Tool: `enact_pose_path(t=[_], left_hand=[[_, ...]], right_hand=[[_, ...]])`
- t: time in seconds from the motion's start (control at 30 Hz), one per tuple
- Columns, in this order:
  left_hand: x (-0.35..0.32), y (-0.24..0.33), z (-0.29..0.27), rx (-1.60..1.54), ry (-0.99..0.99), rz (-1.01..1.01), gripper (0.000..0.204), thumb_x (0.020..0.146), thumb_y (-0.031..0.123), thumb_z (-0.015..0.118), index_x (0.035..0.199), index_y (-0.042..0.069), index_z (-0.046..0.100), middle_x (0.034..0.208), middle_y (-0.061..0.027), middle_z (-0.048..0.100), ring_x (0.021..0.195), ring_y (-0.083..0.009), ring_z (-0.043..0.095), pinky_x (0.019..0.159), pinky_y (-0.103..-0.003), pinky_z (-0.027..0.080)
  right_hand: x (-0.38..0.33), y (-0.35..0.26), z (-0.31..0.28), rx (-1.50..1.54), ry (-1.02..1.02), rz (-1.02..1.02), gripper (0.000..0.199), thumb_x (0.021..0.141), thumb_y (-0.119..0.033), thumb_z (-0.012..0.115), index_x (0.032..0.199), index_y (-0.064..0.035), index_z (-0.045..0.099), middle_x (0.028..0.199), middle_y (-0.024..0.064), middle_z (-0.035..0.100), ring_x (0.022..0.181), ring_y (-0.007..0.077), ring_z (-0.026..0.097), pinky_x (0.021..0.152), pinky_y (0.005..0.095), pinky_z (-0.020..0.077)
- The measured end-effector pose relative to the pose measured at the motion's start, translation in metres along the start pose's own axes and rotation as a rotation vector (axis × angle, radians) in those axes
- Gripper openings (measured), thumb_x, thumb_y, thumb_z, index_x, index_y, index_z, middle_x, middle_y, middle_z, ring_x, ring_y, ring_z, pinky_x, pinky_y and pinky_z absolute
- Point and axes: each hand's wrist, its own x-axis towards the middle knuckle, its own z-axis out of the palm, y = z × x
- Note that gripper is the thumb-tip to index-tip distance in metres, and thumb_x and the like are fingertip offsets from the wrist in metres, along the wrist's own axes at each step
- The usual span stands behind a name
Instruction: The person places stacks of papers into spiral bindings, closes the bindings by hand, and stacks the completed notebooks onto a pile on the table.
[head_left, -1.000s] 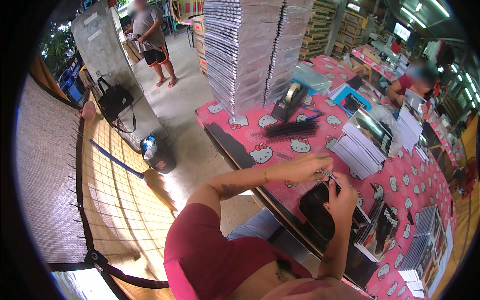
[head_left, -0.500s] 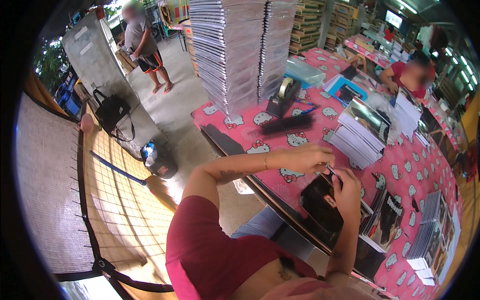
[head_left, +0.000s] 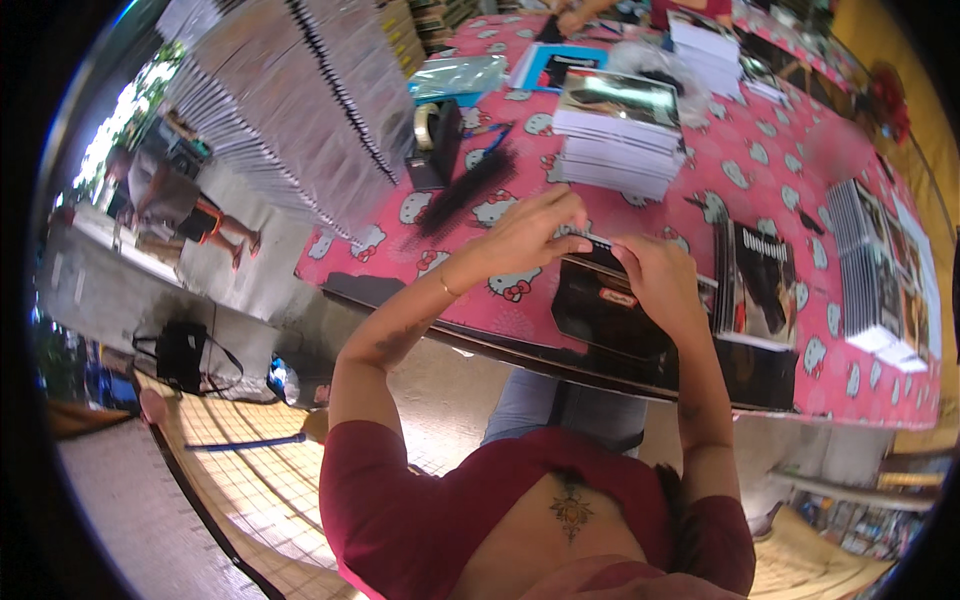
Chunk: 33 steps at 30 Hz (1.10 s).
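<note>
Both my hands meet over the near edge of the pink table. My left hand [head_left: 530,232] has its thumb and fingers pinched at one end of a narrow dark piece with a pale edge [head_left: 600,252]; what lies in the pinch is too small to make out. Closed on the other end of that piece is my right hand [head_left: 660,285], its thumb toward the left hand. Under them lies a dark flat item [head_left: 590,315] with a small red label. A bunch of thin black coils [head_left: 470,190] rests beyond my left wrist.
Tall wrapped stacks of spiral notebooks [head_left: 285,100] stand at left, beside a tape dispenser [head_left: 430,150]. Ahead is a pile of booklets [head_left: 620,135]. More booklets [head_left: 757,285] and spiral-bound ones [head_left: 880,270] lie at right. Another person's hand [head_left: 572,20] works at the far side.
My view has swung, so the table now lies more squarely ahead. My hands stay together over the dark item. The standing person at left has bent forward.
</note>
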Motion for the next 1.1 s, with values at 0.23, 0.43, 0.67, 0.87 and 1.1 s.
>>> enact_pose_path(t=[0.23, 0.43, 0.67, 0.87, 1.1], left_hand=[[-0.039, 0.04, 0.084, 0.585, 0.269, -0.07, 0.084, 0.1, 0.061, 0.043, 0.149, -0.007, 0.038, 0.158, -0.025, 0.035, 0.147, -0.0464, 0.028, 0.116, -0.066, 0.016], [-0.014, 0.034, 0.062, 0.774, 0.264, -0.187, 0.092, 0.098, 0.059, 0.048, 0.153, -0.012, 0.028, 0.161, -0.0363, 0.021, 0.152, -0.0512, 0.017, 0.117, -0.071, 0.003], [-0.022, 0.039, 0.072, 0.561, 0.348, -0.092, 0.093, 0.093, 0.055, 0.057, 0.153, -0.011, 0.029, 0.163, -0.0324, 0.023, 0.153, -0.0464, 0.02, 0.118, -0.07, 0.005], [-0.046, 0.037, 0.09, 0.552, 0.053, 0.057, 0.094, 0.09, 0.053, 0.062, 0.151, -0.012, 0.032, 0.16, -0.0329, 0.028, 0.152, -0.0461, 0.024, 0.119, -0.068, 0.012], [-0.012, 0.064, 0.068, 0.669, -0.029, 0.065, 0.092, 0.083, 0.056, 0.07, 0.147, -0.004, 0.041, 0.156, -0.0247, 0.039, 0.147, -0.0393, 0.035, 0.115, -0.062, 0.028]], right_hand=[[-0.003, 0.007, 0.003, 0.031, -0.019, 0.017, 0.015, 0.094, -0.02, 0.065, 0.101, -0.0095, 0.073, 0.089, 0.0142, 0.071, 0.08, 0.0384, 0.067, 0.068, 0.0475, 0.0509], [-0.008, 0.01, 0.0, -0.006, -0.055, -0.032, 0.018, 0.094, -0.02, 0.064, 0.106, -0.011, 0.073, 0.091, 0.0126, 0.071, 0.081, 0.0369, 0.068, 0.069, 0.0473, 0.0517], [-0.033, 0.028, -0.028, -0.049, 0.041, -0.062, 0.023, 0.091, -0.016, 0.066, 0.114, -0.0131, 0.072, 0.093, 0.0107, 0.071, 0.082, 0.0354, 0.068, 0.07, 0.0445, 0.0523], [-0.024, 0.041, -0.026, 0.013, 0.047, -0.145, 0.026, 0.089, -0.013, 0.068, 0.115, -0.0135, 0.073, 0.091, 0.0122, 0.071, 0.082, 0.0351, 0.068, 0.07, 0.0449, 0.0515], [-0.026, 0.042, -0.028, 0.029, -0.026, -0.084, 0.025, 0.089, -0.015, 0.069, 0.114, -0.0123, 0.073, 0.091, 0.0142, 0.071, 0.086, 0.0361, 0.067, 0.075, 0.0456, 0.0509]])
